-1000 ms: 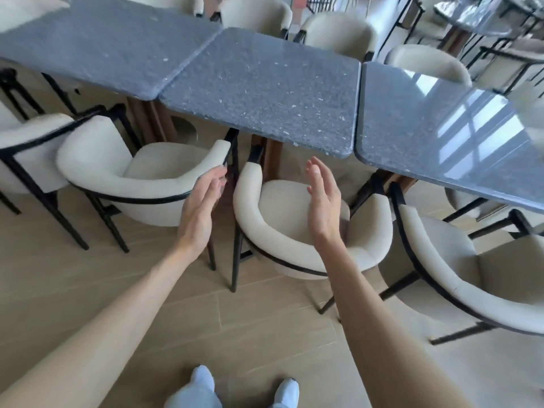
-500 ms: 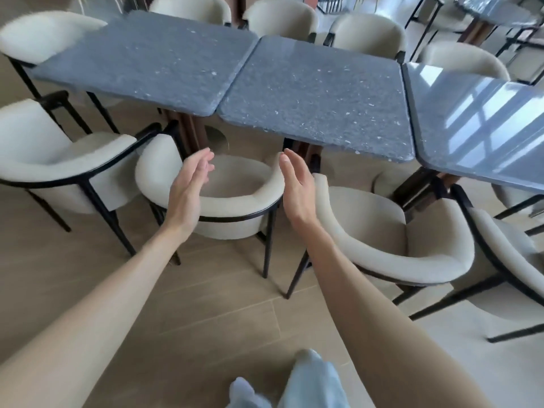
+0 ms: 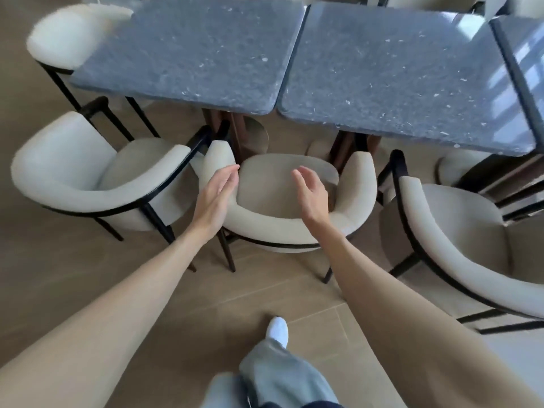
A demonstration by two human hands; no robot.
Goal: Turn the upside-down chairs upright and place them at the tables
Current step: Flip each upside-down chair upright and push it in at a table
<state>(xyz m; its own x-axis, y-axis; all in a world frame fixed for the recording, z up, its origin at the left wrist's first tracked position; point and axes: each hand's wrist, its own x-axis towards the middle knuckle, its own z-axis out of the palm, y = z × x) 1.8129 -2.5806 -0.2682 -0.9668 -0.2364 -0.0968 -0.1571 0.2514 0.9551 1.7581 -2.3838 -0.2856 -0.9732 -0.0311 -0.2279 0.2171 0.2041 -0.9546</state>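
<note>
- Hands reach out over the middle chair [image 3: 282, 228]: the left hand [image 3: 216, 198] is flat with fingers straight, above the chair's left arm, and the right hand [image 3: 312, 192] is loosely spread, fingers curled a little, above the seat. Neither grips anything.
- Middle chair stands upright on its black legs, facing the gap where the left table [image 3: 188, 51] meets the second table [image 3: 394, 69].
- Left chair [image 3: 76, 184] stands upright just beside it, angled toward the left table.
- Right chair [image 3: 459, 240] is upright too, near the second table's corner.
- Floor [image 3: 88, 275] is tan wood plank; one white-socked foot [image 3: 278, 329] steps forward.
</note>
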